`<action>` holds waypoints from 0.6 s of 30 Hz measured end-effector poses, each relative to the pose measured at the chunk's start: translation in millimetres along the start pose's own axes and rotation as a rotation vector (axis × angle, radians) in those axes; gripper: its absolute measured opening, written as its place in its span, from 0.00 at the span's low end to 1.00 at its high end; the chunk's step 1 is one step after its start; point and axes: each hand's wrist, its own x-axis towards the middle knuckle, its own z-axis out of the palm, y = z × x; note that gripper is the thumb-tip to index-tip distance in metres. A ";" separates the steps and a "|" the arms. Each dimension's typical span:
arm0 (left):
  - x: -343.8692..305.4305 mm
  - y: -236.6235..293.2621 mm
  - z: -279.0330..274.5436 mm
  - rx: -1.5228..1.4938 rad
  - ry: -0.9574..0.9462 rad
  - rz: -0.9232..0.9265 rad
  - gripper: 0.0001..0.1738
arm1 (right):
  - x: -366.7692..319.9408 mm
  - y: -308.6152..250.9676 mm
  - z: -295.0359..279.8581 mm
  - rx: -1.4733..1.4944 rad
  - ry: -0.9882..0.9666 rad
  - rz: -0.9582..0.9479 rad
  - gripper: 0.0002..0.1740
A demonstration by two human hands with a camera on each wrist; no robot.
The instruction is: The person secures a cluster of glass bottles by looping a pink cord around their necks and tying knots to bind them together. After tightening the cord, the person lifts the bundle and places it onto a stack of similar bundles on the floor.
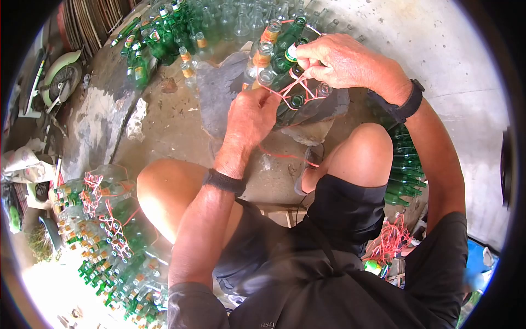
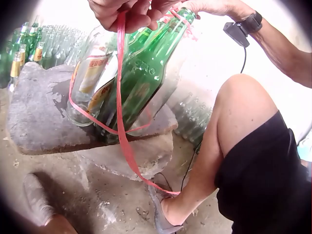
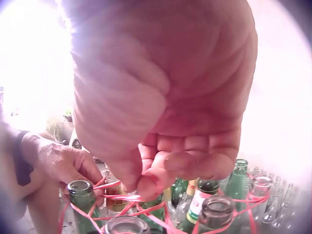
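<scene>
A bundle of green and clear bottles stands on a stone slab (image 1: 222,90), with pink twine (image 1: 300,86) laced round the necks. The left hand (image 1: 253,116) pinches the twine at the near left side of the bundle; a pink strand (image 2: 122,97) hangs from its fingers past a green bottle (image 2: 144,73). Above the bottle necks, the right hand (image 1: 348,61) pinches twine between thumb and fingertips. In the right wrist view, gathered strands (image 3: 124,197) run between the left hand (image 3: 66,163) and the right hand (image 3: 165,97). Another pink loop circles the bottles' lower part in the left wrist view.
Many bottles (image 1: 241,24) stand behind the slab, more green ones (image 1: 402,164) by the wall at right. At lower left are several rows of bottles (image 1: 109,268), some tied with twine. A pink twine heap (image 1: 392,238) lies at lower right, a wheel (image 1: 63,85) at far left.
</scene>
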 end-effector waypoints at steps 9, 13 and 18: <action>1.2 -0.7 6.5 -0.019 0.017 0.032 0.16 | -5.2 11.1 15.7 0.138 0.166 -0.057 0.05; 0.8 0.1 7.2 -0.025 0.026 0.014 0.15 | 1.9 18.6 25.3 0.204 0.246 -0.198 0.05; 0.3 0.4 10.3 -0.038 0.045 0.006 0.15 | 5.8 24.2 26.6 0.293 0.222 -0.157 0.08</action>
